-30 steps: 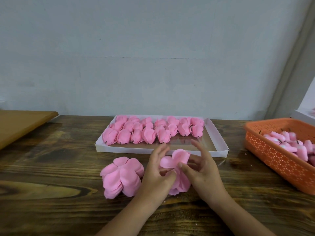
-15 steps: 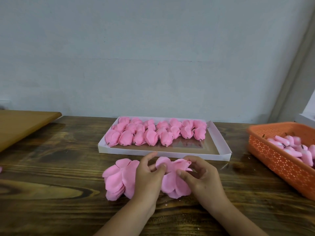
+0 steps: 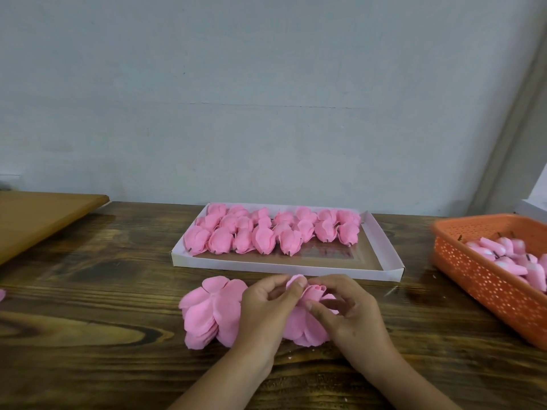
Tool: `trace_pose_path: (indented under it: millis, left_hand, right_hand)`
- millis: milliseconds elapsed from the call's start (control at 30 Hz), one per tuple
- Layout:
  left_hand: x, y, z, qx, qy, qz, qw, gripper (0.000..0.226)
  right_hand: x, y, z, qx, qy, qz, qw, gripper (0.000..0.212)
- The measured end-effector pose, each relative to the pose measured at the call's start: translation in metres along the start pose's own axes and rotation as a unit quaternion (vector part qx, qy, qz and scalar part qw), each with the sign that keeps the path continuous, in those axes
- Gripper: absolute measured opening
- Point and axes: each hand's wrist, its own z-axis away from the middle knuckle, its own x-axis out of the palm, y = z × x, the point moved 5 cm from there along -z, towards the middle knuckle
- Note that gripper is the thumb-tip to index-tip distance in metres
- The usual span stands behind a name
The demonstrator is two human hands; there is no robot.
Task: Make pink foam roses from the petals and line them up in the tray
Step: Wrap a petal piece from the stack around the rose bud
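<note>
A pink foam rose lies on the wooden table between my hands. My left hand pinches its upper petal with thumb and forefinger. My right hand pinches the petals from the right side. A stack of loose pink petals lies just left of my left hand. Behind them stands a white tray with several finished pink roses lined up in rows at its back and left.
An orange plastic basket holding several pink rose cores sits at the right edge. A brown board lies at the far left. A grey wall closes off the back of the table.
The rose's petals have been folded inward from spread out. Both hands have closed tighter round it, and the raised fingers of each hand have come down.
</note>
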Motion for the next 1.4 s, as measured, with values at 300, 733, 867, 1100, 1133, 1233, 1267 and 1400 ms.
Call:
trace_pose_path:
  millis: [300,733,867,1100,1133,1233,1267,1400]
  left_hand:
    - [0.006,-0.003,-0.001,0.004,-0.064,-0.013,0.998,0.035]
    - [0.007,0.002,0.000,0.045,-0.095,-0.030,0.994,0.022]
    - [0.007,0.002,-0.001,0.044,-0.110,-0.039,0.992,0.025]
    - [0.006,-0.004,-0.002,-0.043,-0.135,-0.038,0.989,0.027]
    - [0.004,-0.005,-0.003,-0.062,-0.116,-0.011,0.991,0.026]
    - [0.000,-0.005,-0.008,-0.090,-0.068,0.064,0.992,0.017]
    - [-0.001,-0.005,-0.008,-0.093,-0.055,0.077,0.991,0.017]
    - [-0.004,-0.002,-0.007,-0.102,-0.027,0.107,0.989,0.027]
  right_hand:
    - [-0.009,0.008,-0.002,0.031,0.076,-0.017,0.996,0.040]
    - [-0.010,0.007,-0.004,0.006,0.037,-0.045,0.998,0.031]
    - [-0.010,0.007,-0.006,0.007,0.014,-0.055,0.998,0.028]
    - [-0.008,0.006,-0.006,0.032,-0.027,-0.120,0.992,0.030]
    - [-0.008,0.005,-0.006,0.034,-0.027,-0.133,0.990,0.032]
    - [-0.005,-0.002,-0.001,0.006,-0.065,-0.080,0.995,0.031]
    - [-0.003,-0.004,0.001,-0.022,-0.086,-0.034,0.995,0.034]
    - [0.007,-0.007,0.006,-0.073,-0.136,0.031,0.988,0.048]
